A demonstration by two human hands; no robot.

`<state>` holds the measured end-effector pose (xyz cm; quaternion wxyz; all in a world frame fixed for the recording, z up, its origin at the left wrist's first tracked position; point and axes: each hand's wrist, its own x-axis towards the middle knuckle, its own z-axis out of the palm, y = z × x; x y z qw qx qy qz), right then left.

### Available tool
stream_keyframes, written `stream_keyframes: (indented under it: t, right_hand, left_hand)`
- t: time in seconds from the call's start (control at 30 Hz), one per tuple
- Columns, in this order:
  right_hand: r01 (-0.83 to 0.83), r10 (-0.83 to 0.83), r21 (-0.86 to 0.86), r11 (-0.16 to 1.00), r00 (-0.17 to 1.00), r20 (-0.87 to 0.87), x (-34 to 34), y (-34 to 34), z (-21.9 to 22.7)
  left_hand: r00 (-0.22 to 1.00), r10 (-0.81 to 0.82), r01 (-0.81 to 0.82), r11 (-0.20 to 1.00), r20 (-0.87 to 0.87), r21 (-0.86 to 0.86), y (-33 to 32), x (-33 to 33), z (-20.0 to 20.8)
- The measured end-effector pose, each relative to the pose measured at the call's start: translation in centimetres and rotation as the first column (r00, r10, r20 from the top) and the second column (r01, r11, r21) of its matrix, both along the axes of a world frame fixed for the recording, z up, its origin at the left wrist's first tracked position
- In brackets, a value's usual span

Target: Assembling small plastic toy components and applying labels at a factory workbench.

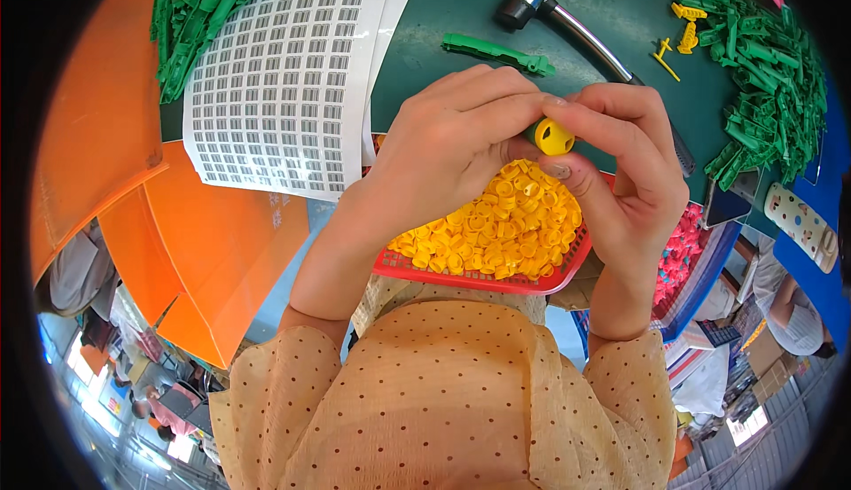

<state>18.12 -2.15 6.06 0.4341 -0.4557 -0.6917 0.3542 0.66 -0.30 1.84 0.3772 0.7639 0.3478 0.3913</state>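
Above the basket my two hands meet at a small round yellow plastic cap (555, 138) with openings in its end. My right hand (625, 149) pinches the cap between thumb and fingertips. From the other side my left hand (461, 131) closes round a green plastic piece, mostly hidden by the fingers, with the cap at its end. Right below them, a heap of yellow plastic caps (505, 224) fills a red basket (452, 279). Beyond my fingers a long green plastic piece (496, 53) lies on the dark green tabletop (434, 20).
A hammer (576, 29) with a metal handle lies past my right hand. Green plastic parts (767, 73) are heaped at right, more (199, 11) at upper left. Printed label sheets (275, 73) cover the left. A phone (731, 199) and pink pieces (678, 255) sit at right.
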Motion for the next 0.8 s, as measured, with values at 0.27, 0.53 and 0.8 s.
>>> stream_keyframes:
  t: [0.27,0.53,0.8]
  right_hand:
    - [0.009,-0.010,0.023,1.000,0.999,0.030,0.4,0.1,-0.7]
    - [-0.155,0.103,-0.120,0.980,0.927,-0.360,0.9,0.3,-2.7]
    - [-0.185,0.042,-0.211,0.960,0.838,-0.544,-2.3,0.2,-3.9]
  left_hand:
    - [0.764,0.121,0.335,0.765,0.634,-0.550,-2.2,1.7,-0.1]
    - [0.892,0.025,0.159,0.917,0.451,-0.365,-2.0,3.2,-2.0]
    - [0.913,0.054,0.087,0.942,0.404,-0.324,-2.2,3.3,-2.0]
